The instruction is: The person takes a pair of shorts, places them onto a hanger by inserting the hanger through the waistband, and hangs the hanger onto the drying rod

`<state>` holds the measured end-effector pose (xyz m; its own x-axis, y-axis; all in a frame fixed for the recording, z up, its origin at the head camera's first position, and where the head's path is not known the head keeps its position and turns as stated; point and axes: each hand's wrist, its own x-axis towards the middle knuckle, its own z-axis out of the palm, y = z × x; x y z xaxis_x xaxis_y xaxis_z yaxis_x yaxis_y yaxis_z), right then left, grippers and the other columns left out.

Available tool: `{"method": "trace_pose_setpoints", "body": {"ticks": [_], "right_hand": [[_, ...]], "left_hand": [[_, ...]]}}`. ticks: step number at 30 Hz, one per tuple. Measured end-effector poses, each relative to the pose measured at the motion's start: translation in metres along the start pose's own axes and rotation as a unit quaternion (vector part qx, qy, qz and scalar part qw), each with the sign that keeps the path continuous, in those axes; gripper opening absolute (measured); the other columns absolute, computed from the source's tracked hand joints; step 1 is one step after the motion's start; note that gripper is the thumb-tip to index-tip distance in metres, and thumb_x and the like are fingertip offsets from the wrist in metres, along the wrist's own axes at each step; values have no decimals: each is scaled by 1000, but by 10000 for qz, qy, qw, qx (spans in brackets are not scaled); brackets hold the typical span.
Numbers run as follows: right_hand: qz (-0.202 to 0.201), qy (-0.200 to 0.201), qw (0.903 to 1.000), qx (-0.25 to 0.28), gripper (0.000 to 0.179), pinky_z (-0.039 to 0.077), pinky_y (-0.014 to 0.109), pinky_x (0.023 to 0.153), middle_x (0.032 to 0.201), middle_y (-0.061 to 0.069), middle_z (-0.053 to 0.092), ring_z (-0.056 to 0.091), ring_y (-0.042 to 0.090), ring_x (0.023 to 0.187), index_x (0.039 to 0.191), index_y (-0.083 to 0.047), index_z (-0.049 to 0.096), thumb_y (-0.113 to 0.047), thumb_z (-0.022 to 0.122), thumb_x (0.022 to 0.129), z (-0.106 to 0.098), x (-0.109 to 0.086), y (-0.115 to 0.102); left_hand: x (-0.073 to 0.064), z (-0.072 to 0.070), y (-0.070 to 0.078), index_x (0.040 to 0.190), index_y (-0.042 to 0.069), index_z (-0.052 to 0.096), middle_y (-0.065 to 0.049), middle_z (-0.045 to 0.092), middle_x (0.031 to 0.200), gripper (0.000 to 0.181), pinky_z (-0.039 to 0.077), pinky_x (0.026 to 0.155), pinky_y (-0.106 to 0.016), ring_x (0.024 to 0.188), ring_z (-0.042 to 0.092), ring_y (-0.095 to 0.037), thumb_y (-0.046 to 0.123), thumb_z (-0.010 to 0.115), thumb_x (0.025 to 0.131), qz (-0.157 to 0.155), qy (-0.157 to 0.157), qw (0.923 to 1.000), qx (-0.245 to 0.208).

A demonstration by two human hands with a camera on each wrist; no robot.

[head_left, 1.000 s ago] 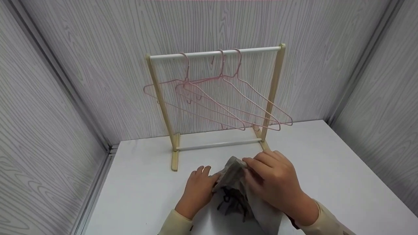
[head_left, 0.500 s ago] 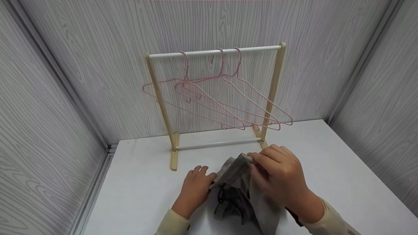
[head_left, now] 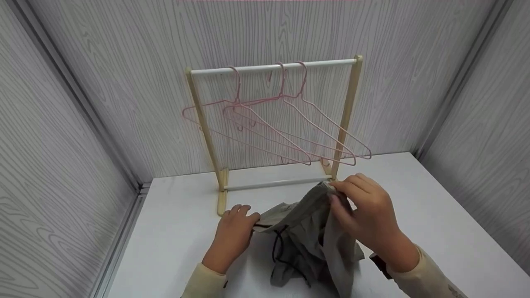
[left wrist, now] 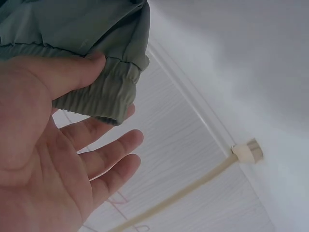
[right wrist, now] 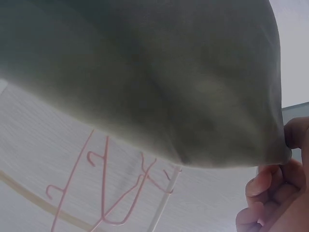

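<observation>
1 pair of pants, 5 o'clock of centre, waistband running 8 to 2, cloth sagging toward 6. Left hand pinches the 8 end, lower fingers spread; right hand pinches the 2 end. Beyond, 12 o'clock: 1 rack, 3 pink hangers
</observation>
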<state>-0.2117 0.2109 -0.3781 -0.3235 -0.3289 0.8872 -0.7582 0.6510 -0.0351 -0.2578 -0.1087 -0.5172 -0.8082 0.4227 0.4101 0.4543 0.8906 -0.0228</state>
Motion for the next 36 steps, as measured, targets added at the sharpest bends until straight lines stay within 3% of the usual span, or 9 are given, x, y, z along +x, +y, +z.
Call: {"method": "trace_pose_setpoints", "body": {"ticks": [7,14,21,28,32,36], "right_hand": [[192,-176,9997,-6,15,44,25,67,84,-2,64,56,10,76,101,-9,78,-1,77,89,-4,-5,14],[661,-421,9969,104,11,40,23,69,84,-1,62,55,12,78,103,-7,76,-2,75,93,-8,-11,28],[801,-732,9939,-212,18,40,20,68,86,-2,60,56,12,78,106,-8,73,3,79,92,-10,-14,39],[1142,-1002,9879,-310,18,42,29,65,87,0,62,56,13,77,108,-8,73,2,80,95,-11,-18,51],[1293,-1090,9853,-242,15,42,28,63,89,-1,64,57,14,77,109,-9,73,-1,79,98,-13,-18,57],[1393,-1113,9837,-227,14,42,27,61,88,-1,65,56,10,78,109,-10,72,-2,78,98,-17,-16,62]], "left_hand": [[-3,-17,-15,104,19,77,-12,76,124,20,59,91,-52,120,71,-33,17,91,89,-151,189,9996,-165],[-5,-42,-26,104,18,77,-13,76,127,18,59,96,-56,122,71,-36,17,89,91,-216,263,9993,-181],[-10,-58,-35,105,18,76,-13,75,131,20,59,98,-57,125,71,-36,18,90,90,-245,290,9991,-201],[-13,-75,-41,100,20,76,-9,78,128,20,61,95,-55,122,74,-32,15,91,89,-108,524,9979,-379],[-13,-85,-44,98,20,78,-6,80,124,20,64,89,-52,115,77,-29,12,93,87,73,758,9958,-516],[-12,-95,-46,99,21,78,-1,80,118,20,64,86,-47,109,78,-24,13,93,88,126,770,9950,-626]]}}
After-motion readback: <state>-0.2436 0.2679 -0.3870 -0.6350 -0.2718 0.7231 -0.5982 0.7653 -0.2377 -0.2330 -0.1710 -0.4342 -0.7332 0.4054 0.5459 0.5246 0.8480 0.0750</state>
